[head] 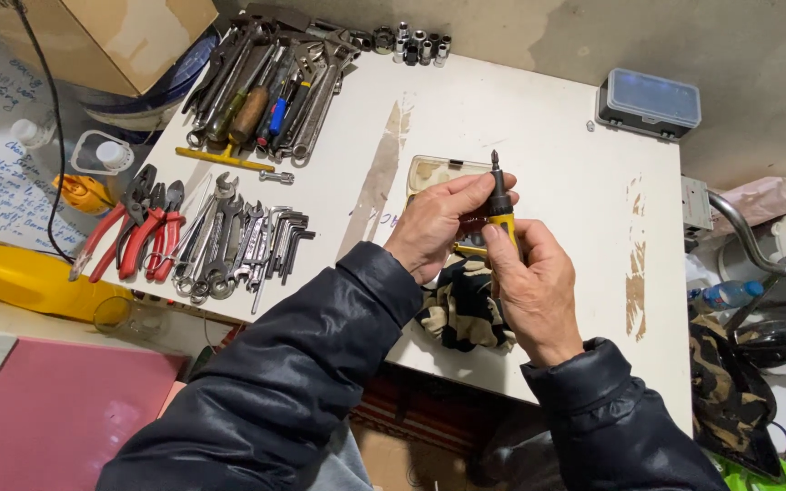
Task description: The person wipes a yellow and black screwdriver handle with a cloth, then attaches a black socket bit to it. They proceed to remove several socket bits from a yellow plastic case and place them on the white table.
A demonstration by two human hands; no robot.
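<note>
My right hand (528, 286) grips the yellow handle of a small screwdriver (499, 200) and holds it upright, bit pointing up. My left hand (440, 223) pinches the black collar just below the bit. Both hands hover over the middle of a white table (539, 127). Behind them lies an open beige bit case (429, 173), partly hidden by my left hand. A camouflage cloth (462, 314) lies under my wrists at the table's near edge.
Red-handled pliers (138, 227), wrenches and hex keys (247, 241) lie at the left edge. A pile of wrenches and screwdrivers (266, 86) and several sockets (416, 44) sit at the back. A grey plastic box (649, 100) stands at the back right.
</note>
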